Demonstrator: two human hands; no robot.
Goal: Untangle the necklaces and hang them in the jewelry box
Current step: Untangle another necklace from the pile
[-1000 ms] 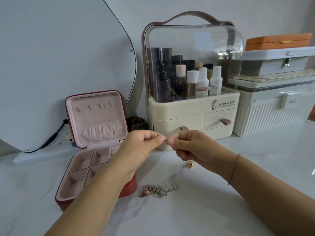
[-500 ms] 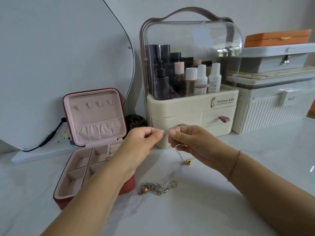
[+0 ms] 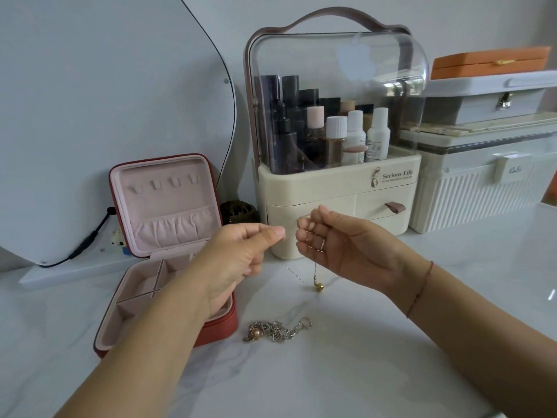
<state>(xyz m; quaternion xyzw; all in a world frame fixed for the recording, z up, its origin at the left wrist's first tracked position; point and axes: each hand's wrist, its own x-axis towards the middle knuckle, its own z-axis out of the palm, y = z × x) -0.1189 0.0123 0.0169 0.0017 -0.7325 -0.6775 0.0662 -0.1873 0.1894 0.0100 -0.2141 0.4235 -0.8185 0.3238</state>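
A thin gold necklace (image 3: 315,274) with a small gold ball pendant hangs from my right hand (image 3: 340,245), whose fingers pinch its chain above the table. My left hand (image 3: 241,251) is beside it, thumb and forefinger pinched together; whether a strand of the chain is in them I cannot tell. A second, silver chain necklace (image 3: 277,328) with a pink bead lies bunched on the white marble table below both hands. The red jewelry box (image 3: 164,206) stands open at the left, with several small hooks in its pink lid and divided compartments in its base, partly hidden by my left forearm.
A cream cosmetics organizer (image 3: 337,188) with a clear dome and drawers stands right behind my hands. White and grey storage cases (image 3: 488,164) with an orange box on top stand at the right. A mirror (image 3: 105,101) leans at the left, its cable beside the jewelry box.
My hands have drawn slightly apart. The right hand has turned palm-up and opened a little, and the gold pendant now hangs lower and freer above the table.
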